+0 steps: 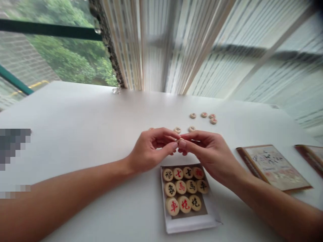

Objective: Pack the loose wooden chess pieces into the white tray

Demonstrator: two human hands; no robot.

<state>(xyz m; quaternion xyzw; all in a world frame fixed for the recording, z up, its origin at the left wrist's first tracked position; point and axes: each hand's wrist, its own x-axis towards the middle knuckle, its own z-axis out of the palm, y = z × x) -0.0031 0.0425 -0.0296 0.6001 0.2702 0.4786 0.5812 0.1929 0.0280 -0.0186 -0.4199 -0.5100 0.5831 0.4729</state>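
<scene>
My left hand (148, 149) and my right hand (208, 153) meet above a white table (75, 134), fingertips pinched together on a small round wooden chess piece (178, 141) that is mostly hidden between them. Just below the hands lies a shallow white box (189, 227) holding several round wooden Chinese chess pieces (181, 187) marked in red or black, laid in rows. More loose pieces (203, 115) lie scattered on the table beyond the hands.
A flat brown-edged box lid (275, 168) with printed artwork lies to the right, with a second one (311, 158) at the right edge. Behind the table hang striped curtains (191, 47); a window with green railing is at the left.
</scene>
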